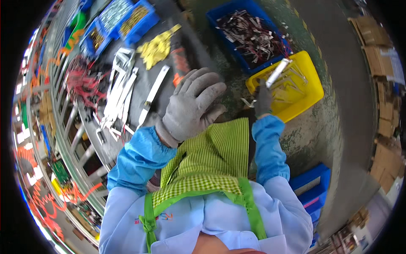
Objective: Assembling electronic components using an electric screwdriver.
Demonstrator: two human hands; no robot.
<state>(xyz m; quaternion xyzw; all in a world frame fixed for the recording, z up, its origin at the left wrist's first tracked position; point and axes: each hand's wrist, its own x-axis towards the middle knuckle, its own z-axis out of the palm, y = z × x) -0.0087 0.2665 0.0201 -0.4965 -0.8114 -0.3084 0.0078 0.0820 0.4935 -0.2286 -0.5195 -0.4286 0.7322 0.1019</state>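
My left hand (pixel 192 103), in a grey glove, is raised at the edge of the dark workbench, fingers apart, with nothing seen in it. Just beyond it lies an orange and black tool (pixel 180 63), partly hidden by the fingers. Out to the right, my right hand (pixel 263 100), also gloved, grips a bent metal strip (pixel 278 74) whose flat, shiny end points up and away. That strip is over the near left side of a yellow bin (pixel 311 91), which contains several similar thin pieces (pixel 287 91).
Metal strips (pixel 122 91), one apart (pixel 156 86), yellow pieces (pixel 156 48) and red wires (pixel 82 82) lie on the bench (pixel 194 31). Blue boxes (pixel 141 36) hold small parts. Beyond the yellow bin, a blue bin (pixel 230 46) contains wired parts. Cardboard boxes (pixel 380 63) stand far right.
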